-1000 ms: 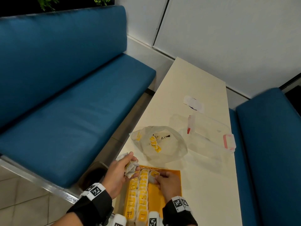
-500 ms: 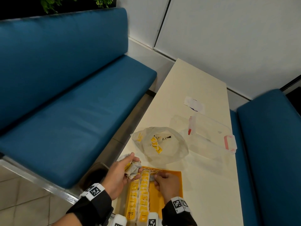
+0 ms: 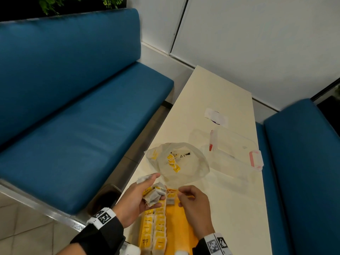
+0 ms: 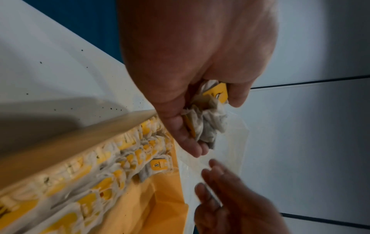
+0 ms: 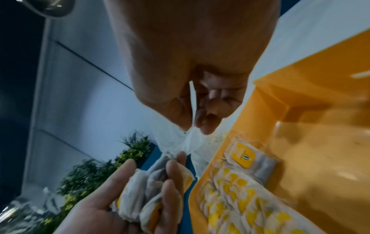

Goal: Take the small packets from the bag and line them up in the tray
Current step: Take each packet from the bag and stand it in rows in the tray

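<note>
Left hand (image 3: 137,196): cupped palm-up at the near left corner of the tray (image 3: 184,223), fingers curled round a bunch of packets (image 3: 153,195). The grip is loose; several packets bulge out between the fingers, as the right wrist view confirms.

Tray: it sits on the worktop (image 3: 230,199) at the near edge. Two rows of packets (image 3: 156,230) already lie along its left side; the right part of the floor is bare.

Right hand (image 3: 193,201): held over the tray's far end, just beside the left hand. Thumb and forefinger are closed on the thin clear edge of the bag (image 3: 176,162), pinching film and not a packet.

Bag: it lies on the worktop just beyond the tray, mouth toward the hands, with a few packets (image 3: 173,161) visible inside.

Judgement: the step in hand appears to be feeding packets from the left hand's bunch into the rows. To do it well, release the film, draw one packet at a time, and lay it flat, overlapping the last in the row. A tighter cup would guard against spills over the worktop's edge.
</note>
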Action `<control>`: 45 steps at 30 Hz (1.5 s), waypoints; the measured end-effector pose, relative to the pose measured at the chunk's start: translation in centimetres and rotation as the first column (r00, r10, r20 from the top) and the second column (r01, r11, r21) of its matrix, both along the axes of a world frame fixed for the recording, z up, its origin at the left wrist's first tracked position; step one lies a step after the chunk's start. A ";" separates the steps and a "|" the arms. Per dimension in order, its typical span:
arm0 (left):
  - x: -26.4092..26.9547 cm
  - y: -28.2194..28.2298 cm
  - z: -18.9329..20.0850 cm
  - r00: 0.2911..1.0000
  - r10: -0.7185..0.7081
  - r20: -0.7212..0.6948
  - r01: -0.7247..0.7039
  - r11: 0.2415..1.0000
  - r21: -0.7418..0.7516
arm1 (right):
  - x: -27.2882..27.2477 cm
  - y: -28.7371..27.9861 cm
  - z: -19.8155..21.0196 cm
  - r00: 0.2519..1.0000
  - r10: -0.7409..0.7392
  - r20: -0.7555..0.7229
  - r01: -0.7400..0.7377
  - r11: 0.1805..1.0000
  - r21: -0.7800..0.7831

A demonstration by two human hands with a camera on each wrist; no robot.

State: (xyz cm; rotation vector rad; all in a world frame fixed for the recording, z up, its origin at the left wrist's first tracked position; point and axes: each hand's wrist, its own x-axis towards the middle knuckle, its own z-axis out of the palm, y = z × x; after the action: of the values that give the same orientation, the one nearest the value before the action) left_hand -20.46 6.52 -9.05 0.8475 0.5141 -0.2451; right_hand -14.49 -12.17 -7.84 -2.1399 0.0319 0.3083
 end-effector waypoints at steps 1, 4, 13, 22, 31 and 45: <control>0.0 -0.1 0.1 1.000 -0.023 0.008 0.023 1.000 0.005 | 0.0 0.3 0.4 0.998 0.063 0.015 -0.063 0.998 0.025; -0.2 -0.3 0.2 0.993 -0.110 0.040 0.109 0.994 0.018 | 0.3 0.9 1.4 0.957 0.290 0.026 -0.291 0.956 0.042; -0.5 -0.1 0.2 0.974 -0.210 0.079 0.214 0.976 -0.045 | 1.5 1.7 2.4 0.860 0.483 -0.164 -0.499 0.863 -0.080; -0.4 0.1 -0.2 0.986 -0.160 0.035 0.161 0.987 -0.028 | 1.5 1.6 2.4 0.930 0.331 -0.157 -0.315 0.941 0.123; -0.2 -0.1 -0.9 0.989 -0.139 0.046 0.126 0.967 0.222 | 0.5 1.2 2.3 0.940 0.245 -0.237 -0.165 0.935 0.313; 0.4 0.9 -1.1 0.889 -0.437 0.139 0.205 0.651 0.731 | 1.0 0.5 1.4 0.936 0.351 -0.023 -0.348 0.934 0.077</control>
State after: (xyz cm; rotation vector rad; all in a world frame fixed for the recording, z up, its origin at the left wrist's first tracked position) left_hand -20.07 7.38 -10.19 1.7175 0.1325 -0.2420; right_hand -13.52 -11.66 -6.41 -2.0616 -0.3388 0.5482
